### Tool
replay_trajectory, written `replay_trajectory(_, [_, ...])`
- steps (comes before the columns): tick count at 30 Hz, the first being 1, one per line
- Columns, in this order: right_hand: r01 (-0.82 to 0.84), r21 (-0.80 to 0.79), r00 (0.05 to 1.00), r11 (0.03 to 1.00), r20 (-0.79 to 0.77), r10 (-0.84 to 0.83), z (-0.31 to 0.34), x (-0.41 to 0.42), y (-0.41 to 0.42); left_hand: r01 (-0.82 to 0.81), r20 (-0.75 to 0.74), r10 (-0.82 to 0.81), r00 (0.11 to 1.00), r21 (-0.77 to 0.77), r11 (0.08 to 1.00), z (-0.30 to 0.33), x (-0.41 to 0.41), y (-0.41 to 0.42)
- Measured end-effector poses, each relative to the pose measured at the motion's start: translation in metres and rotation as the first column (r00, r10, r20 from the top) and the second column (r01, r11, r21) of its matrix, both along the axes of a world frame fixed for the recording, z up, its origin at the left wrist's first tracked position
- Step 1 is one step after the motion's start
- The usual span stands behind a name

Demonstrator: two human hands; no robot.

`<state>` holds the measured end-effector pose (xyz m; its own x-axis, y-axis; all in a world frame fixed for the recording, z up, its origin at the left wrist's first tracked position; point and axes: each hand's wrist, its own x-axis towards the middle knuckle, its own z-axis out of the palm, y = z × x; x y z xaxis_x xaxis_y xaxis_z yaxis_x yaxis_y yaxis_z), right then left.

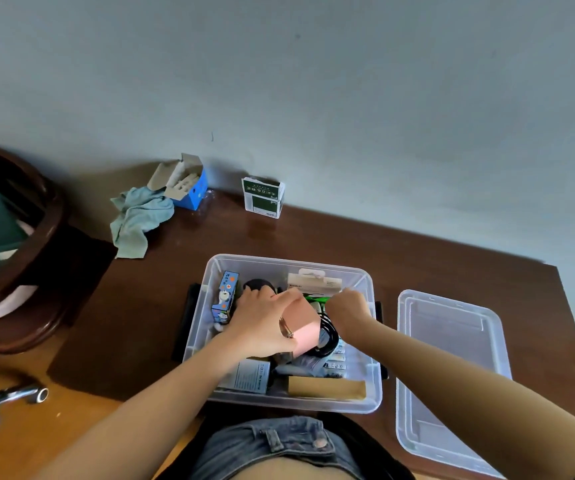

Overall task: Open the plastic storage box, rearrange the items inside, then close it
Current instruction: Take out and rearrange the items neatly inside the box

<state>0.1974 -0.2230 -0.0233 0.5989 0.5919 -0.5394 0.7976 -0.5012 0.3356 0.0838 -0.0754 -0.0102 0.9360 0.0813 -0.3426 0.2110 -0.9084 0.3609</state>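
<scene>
While both hands work inside the clear storage box (206,327), I log the lid (452,375) off, lying flat on the brown table (417,251) to the right of my right hand (346,311). Left hand (261,323) grips a pink box (305,327), fingers curled over its top. Right hand, fingers bent, pinches something green (317,299); I cannot tell what. Left of the left hand, a blue cartoon carton (225,301) stands at the wall. A black cable (329,337) coils beneath the right wrist.
</scene>
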Motion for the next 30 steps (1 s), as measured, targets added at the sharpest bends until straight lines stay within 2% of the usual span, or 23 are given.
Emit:
replay_trajectory(9, [0.147,0.083,0.987,0.986,-0.08,-0.14,-0.024,0.007,-0.003,-0.025,0.049,0.027,0.998,-0.046,0.999,-0.003,-0.007,0.002])
replay_trajectory(14, [0.237,0.11,0.969,0.965,-0.093,-0.227,-0.028,0.0,-0.003,-0.005,0.063,0.007,0.998,-0.023,1.0,-0.007,-0.007,0.003])
replay_trajectory(19, [0.204,0.073,0.976,0.976,-0.095,-0.197,-0.033,-0.005,-0.004,0.003,0.061,-0.001,0.998,-0.033,0.999,-0.009,-0.006,0.004])
replay_trajectory(30, [0.248,0.059,0.956,0.967,-0.178,-0.234,-0.031,0.0,-0.002,-0.039,0.089,0.05,0.995,-0.119,0.992,-0.015,-0.014,0.004])
